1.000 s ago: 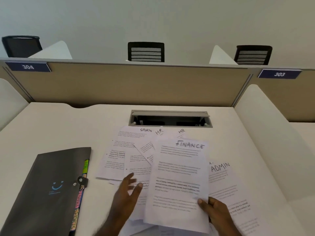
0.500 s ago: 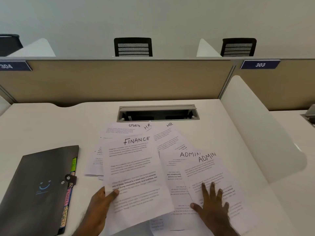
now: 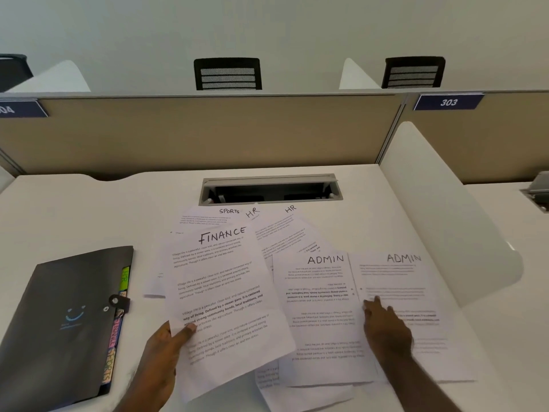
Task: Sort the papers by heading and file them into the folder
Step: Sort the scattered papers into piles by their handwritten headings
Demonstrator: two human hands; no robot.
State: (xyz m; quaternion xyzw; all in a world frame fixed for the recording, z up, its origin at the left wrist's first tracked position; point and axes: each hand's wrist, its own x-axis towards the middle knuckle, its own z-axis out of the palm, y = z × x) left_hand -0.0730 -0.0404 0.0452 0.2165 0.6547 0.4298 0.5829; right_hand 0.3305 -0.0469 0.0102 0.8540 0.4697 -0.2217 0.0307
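White tabletop (image 3: 74,209): sorting under way, nothing filed yet; left hand (image 3: 166,349) fingers pinch FINANCE sheet (image 3: 225,295), right hand (image 3: 386,328) fingers flat on an ADMIN sheet (image 3: 416,292), folder (image 3: 59,322) shut at left, remaining papers (image 3: 279,230) fanned.

White desk (image 3: 74,209), beige partition (image 3: 208,132), black chairs (image 3: 228,73) beyond.

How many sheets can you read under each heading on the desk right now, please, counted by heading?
FINANCE: 1, the FINANCE sheet held by the left hand.
ADMIN: 2, the left ADMIN sheet and the right ADMIN sheet under the right hand.
HR: 2, one HR sheet and the other HR sheet.
SPORTS: 1, the SPORTS sheet.
Total: 6 readable headings; further sheets underneath hide theirs.
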